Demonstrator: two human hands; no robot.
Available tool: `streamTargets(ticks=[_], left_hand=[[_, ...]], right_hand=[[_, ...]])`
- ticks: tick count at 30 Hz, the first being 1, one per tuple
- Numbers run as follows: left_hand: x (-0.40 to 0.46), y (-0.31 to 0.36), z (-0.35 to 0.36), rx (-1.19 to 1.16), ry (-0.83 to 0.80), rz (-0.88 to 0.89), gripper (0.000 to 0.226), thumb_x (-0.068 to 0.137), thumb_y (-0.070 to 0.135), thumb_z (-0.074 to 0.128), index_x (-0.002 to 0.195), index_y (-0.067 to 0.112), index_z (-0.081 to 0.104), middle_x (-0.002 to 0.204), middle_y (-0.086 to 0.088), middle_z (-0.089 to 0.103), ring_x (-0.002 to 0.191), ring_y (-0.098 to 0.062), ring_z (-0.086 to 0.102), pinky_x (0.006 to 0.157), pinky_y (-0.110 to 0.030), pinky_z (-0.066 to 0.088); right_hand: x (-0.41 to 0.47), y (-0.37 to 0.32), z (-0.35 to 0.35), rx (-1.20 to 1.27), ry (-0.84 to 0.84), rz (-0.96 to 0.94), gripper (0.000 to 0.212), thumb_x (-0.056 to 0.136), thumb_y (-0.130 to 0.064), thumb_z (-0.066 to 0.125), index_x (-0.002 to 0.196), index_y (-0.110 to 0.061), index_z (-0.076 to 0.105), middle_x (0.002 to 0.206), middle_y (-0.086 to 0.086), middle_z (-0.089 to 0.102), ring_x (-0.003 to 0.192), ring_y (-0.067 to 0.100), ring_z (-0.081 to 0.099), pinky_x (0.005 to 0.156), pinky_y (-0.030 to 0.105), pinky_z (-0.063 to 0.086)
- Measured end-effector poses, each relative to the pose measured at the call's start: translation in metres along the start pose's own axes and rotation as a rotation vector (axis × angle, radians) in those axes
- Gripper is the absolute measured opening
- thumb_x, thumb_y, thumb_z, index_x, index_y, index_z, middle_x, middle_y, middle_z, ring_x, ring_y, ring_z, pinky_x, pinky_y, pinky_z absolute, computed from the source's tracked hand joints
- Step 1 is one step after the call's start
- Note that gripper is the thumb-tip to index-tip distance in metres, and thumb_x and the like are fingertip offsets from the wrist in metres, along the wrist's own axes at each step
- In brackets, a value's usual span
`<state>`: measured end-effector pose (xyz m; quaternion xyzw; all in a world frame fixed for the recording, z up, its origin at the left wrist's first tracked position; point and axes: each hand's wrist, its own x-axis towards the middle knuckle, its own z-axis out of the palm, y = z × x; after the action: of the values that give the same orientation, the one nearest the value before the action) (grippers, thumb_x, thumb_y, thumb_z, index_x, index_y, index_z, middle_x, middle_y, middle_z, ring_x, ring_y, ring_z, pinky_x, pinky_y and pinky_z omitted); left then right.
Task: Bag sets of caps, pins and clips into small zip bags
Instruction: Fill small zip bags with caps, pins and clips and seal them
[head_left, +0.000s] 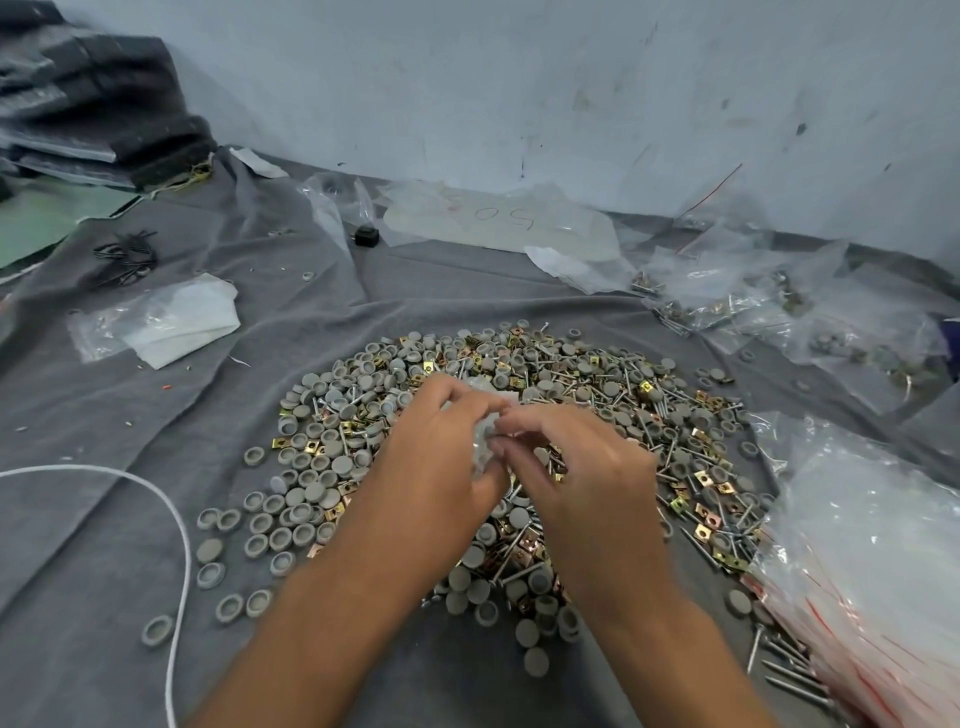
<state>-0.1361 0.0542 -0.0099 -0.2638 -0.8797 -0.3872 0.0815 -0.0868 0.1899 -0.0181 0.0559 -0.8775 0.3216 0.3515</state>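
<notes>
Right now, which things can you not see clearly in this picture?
- Small bag, head view: mostly hidden between the left hand and right hand; its contents cannot be told.
- Stack of empty bags: cut off by the right edge.
- Filled bags at far right: too blurred to count.
- Writing on the far plastic sheet: faint, upside down.

Both hands, left (441, 441) and right (576, 467), pinch a small bag (483, 441) above the pile (519, 457). Caps (260, 530) lie left of the pile, empty bags (872, 561) right of it.

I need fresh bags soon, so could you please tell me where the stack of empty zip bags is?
In the head view, the stack of empty zip bags lies at the right edge, beside the pile of caps, pins and clips.
</notes>
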Motion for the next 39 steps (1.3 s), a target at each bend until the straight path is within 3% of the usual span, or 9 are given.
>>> streamTargets(ticks=[5, 9, 12, 17, 22, 28, 31, 35, 39], left_hand=[[-0.001, 0.0, -0.001, -0.049, 0.001, 0.016, 0.037, 0.092, 0.022, 0.063, 0.127, 0.036, 0.061, 0.109, 0.026, 0.039, 0.086, 0.01, 0.051, 0.067, -0.007, 0.043], [0.0, 0.004, -0.004, -0.162, 0.026, 0.04, 0.03, 0.098, 0.022, 0.054, 0.12, 0.037, 0.067, 0.112, 0.022, 0.046, 0.081, 0.009, 0.054, 0.066, -0.004, 0.042], [0.001, 0.005, -0.006, -0.161, 0.046, 0.04, 0.034, 0.097, 0.022, 0.046, 0.116, 0.037, 0.071, 0.114, 0.02, 0.049, 0.101, 0.008, 0.051, 0.081, -0.001, 0.037], [0.001, 0.007, -0.009, -0.074, 0.088, 0.002, 0.032, 0.095, 0.02, 0.053, 0.122, 0.029, 0.07, 0.108, 0.019, 0.051, 0.093, 0.013, 0.05, 0.074, 0.001, 0.037], [0.003, 0.004, -0.019, 0.032, 0.187, -0.02, 0.037, 0.09, 0.016, 0.065, 0.124, 0.031, 0.069, 0.106, 0.022, 0.055, 0.085, 0.011, 0.052, 0.074, -0.002, 0.039], [0.001, 0.011, -0.017, -0.221, 0.122, -0.088, 0.031, 0.09, 0.025, 0.066, 0.117, 0.04, 0.07, 0.112, 0.025, 0.061, 0.099, 0.012, 0.055, 0.076, -0.002, 0.042], [0.0, 0.015, -0.018, -0.256, 0.052, -0.077, 0.029, 0.092, 0.03, 0.064, 0.118, 0.042, 0.069, 0.109, 0.029, 0.06, 0.089, 0.008, 0.058, 0.069, -0.007, 0.046], [0.001, 0.019, -0.025, -0.102, 0.077, -0.086, 0.034, 0.093, 0.025, 0.061, 0.123, 0.037, 0.068, 0.11, 0.024, 0.057, 0.085, 0.001, 0.057, 0.069, -0.013, 0.046], [-0.002, 0.034, -0.043, 0.132, 0.14, -0.093, 0.034, 0.093, 0.019, 0.058, 0.121, 0.036, 0.068, 0.108, 0.022, 0.049, 0.076, 0.001, 0.053, 0.062, -0.011, 0.038]], right_hand=[[0.004, 0.0, -0.003, 0.068, 0.032, 0.084, 0.014, 0.085, -0.018, 0.081, 0.094, -0.017, 0.071, 0.092, -0.011, 0.068, 0.086, 0.001, 0.064, 0.075, 0.012, 0.049], [0.006, -0.003, -0.007, 0.142, 0.033, 0.254, 0.028, 0.081, -0.028, 0.085, 0.099, -0.027, 0.063, 0.095, -0.013, 0.066, 0.084, -0.001, 0.068, 0.063, 0.01, 0.05], [0.009, -0.004, -0.009, 0.262, 0.015, 0.367, 0.031, 0.079, -0.033, 0.087, 0.095, -0.034, 0.06, 0.088, -0.014, 0.069, 0.078, -0.003, 0.069, 0.055, 0.01, 0.05], [0.009, -0.004, -0.01, 0.236, -0.03, 0.409, 0.026, 0.078, -0.033, 0.086, 0.088, -0.031, 0.062, 0.085, -0.023, 0.069, 0.075, -0.003, 0.067, 0.059, 0.007, 0.047], [0.013, -0.003, -0.015, 0.3, -0.048, 0.457, 0.019, 0.084, -0.035, 0.081, 0.09, -0.034, 0.064, 0.089, -0.02, 0.069, 0.075, 0.002, 0.067, 0.059, 0.015, 0.052], [0.013, -0.007, -0.011, 0.417, -0.182, 0.513, 0.019, 0.083, -0.037, 0.081, 0.097, -0.031, 0.069, 0.088, -0.017, 0.075, 0.077, 0.002, 0.072, 0.067, 0.019, 0.057], [0.017, -0.005, -0.011, 0.477, -0.156, 0.576, 0.018, 0.084, -0.036, 0.08, 0.096, -0.029, 0.068, 0.081, -0.01, 0.076, 0.075, 0.003, 0.073, 0.063, 0.015, 0.054], [0.022, -0.008, -0.019, 0.473, -0.142, 0.61, 0.017, 0.084, -0.037, 0.079, 0.094, -0.029, 0.067, 0.08, -0.008, 0.075, 0.075, 0.005, 0.073, 0.065, 0.02, 0.058], [0.027, -0.028, -0.034, 0.453, -0.131, 0.544, 0.018, 0.085, -0.028, 0.081, 0.093, -0.028, 0.065, 0.072, -0.009, 0.074, 0.058, -0.001, 0.066, 0.048, 0.011, 0.045]])
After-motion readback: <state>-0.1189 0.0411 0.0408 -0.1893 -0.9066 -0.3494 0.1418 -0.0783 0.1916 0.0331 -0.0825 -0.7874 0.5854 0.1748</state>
